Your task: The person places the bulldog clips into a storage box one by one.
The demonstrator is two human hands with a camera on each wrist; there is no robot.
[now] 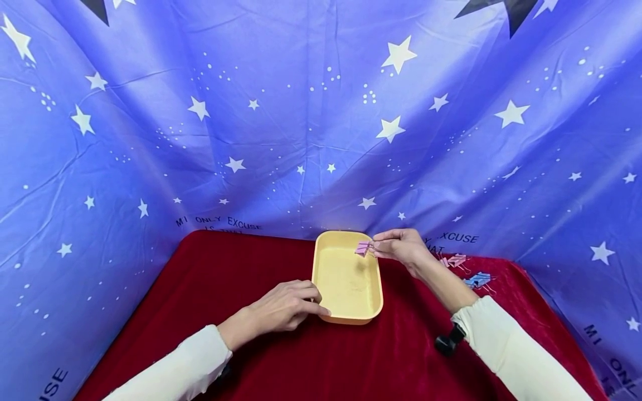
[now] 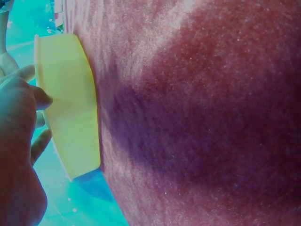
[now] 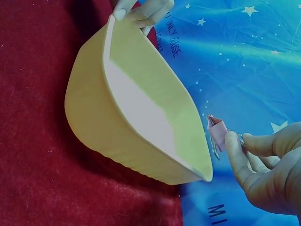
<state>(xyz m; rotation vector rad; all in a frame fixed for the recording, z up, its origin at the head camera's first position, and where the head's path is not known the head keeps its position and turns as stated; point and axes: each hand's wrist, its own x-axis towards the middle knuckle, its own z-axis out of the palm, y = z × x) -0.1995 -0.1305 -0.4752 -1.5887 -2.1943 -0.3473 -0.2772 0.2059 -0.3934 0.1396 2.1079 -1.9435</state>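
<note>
A yellow rectangular tray [image 1: 346, 278] with raised walls stands on the red cloth. My left hand [image 1: 286, 305] grips its near left corner, thumb on the rim; in the left wrist view that hand [image 2: 19, 122] lies against the tray wall [image 2: 73, 108]. Over the tray's far right part, my right hand [image 1: 403, 249] pinches a pink-purple binder clip [image 1: 363, 248] by its wire handle. The right wrist view has the clip [image 3: 218, 134] beside the tray's rim, between the thumb and fingers of the right hand [image 3: 273, 169]. Inside the tray, no object shows.
Pink binder clips [image 1: 456, 260] and blue binder clips [image 1: 478, 279] lie on the red cloth [image 1: 241, 262] at the right, beyond my right forearm. A blue star-patterned curtain [image 1: 301, 139] hangs behind and at both sides.
</note>
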